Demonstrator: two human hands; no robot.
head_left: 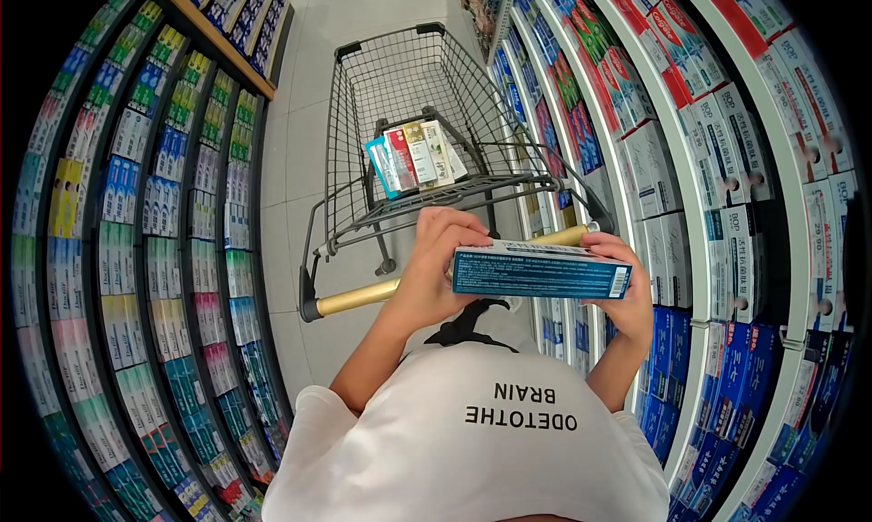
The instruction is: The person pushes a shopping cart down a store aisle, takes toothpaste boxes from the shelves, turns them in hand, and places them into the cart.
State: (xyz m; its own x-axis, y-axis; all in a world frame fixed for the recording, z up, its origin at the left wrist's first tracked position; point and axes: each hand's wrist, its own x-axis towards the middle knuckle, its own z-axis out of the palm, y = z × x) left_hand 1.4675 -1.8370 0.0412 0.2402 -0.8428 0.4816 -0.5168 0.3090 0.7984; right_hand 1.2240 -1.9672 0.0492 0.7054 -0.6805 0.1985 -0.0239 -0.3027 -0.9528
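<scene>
Both of my hands hold a toothpaste box level in front of my chest. Its dark blue side, with small white print and a barcode at the right end, faces me; a white face shows along the top. My left hand is closed around the left end, fingers over the top edge. At the right end, my right hand grips beside the barcode. Just beyond stands a shopping cart with a gold handle. Several small boxes rest near its handle end.
To the left, a dark shelf unit carries rows of packaged oral-care goods. White shelves on the right hold toothpaste boxes, including red Colgate boxes and blue boxes. A tiled floor runs between them.
</scene>
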